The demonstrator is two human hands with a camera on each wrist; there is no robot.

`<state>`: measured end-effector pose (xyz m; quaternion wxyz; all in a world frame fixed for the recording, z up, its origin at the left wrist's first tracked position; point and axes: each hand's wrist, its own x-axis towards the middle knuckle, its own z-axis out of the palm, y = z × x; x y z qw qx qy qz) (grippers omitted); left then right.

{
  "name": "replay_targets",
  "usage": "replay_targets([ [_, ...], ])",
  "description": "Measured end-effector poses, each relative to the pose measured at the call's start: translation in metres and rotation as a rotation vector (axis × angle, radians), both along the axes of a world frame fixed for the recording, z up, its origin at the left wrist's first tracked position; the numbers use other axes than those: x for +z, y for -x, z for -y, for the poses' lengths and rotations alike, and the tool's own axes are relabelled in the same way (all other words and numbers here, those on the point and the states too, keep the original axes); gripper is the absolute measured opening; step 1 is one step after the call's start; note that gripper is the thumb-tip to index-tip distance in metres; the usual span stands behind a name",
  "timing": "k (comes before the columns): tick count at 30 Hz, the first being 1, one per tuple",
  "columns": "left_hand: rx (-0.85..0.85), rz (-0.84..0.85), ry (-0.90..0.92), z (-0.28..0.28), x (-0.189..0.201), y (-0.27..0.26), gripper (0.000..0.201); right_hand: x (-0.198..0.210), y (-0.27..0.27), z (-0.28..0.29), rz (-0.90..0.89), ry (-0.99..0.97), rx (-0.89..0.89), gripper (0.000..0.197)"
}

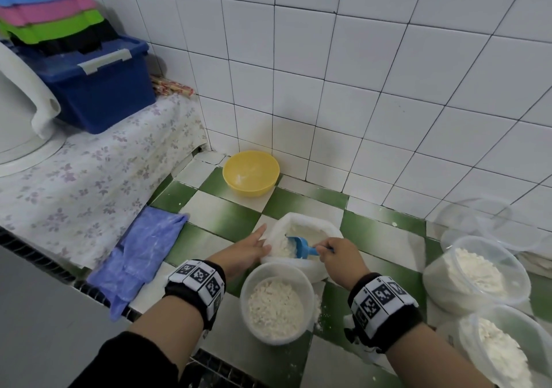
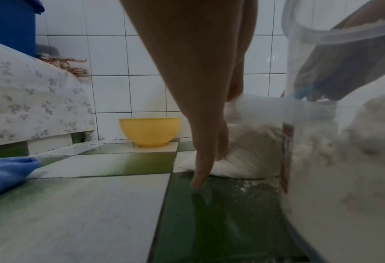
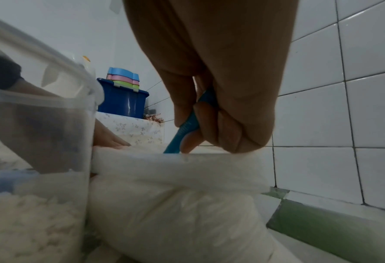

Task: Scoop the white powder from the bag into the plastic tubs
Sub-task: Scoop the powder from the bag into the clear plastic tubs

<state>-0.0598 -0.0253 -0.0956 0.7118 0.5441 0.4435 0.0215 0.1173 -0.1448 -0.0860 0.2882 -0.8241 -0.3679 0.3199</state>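
the round clear plastic tub (image 1: 277, 301), half full, sits before the white powder bag (image 1: 310, 232). right hand (image 1: 339, 257) grips the small blue plastic scoop (image 1: 300, 247); flat left hand (image 1: 249, 250) steadies the bag. lift level, tip low.

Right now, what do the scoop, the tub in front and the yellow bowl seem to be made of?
The scoop: opaque blue, probably plastic. The tub: cloudy see-through plastic, since powder shows through its wall. The yellow bowl: glossy, uniform colour, likely plastic.
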Motion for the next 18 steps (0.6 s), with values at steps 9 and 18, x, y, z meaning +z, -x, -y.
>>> replay_targets([
  [9,-0.024,0.045,-0.067,0.006,0.0,0.003,0.057,0.015,-0.002,0.005,-0.267,0.012,-0.247,0.024],
  [18,0.033,0.06,-0.141,0.014,0.004,0.015,0.054,0.036,-0.017,0.036,-0.593,-0.114,-0.397,0.021],
])
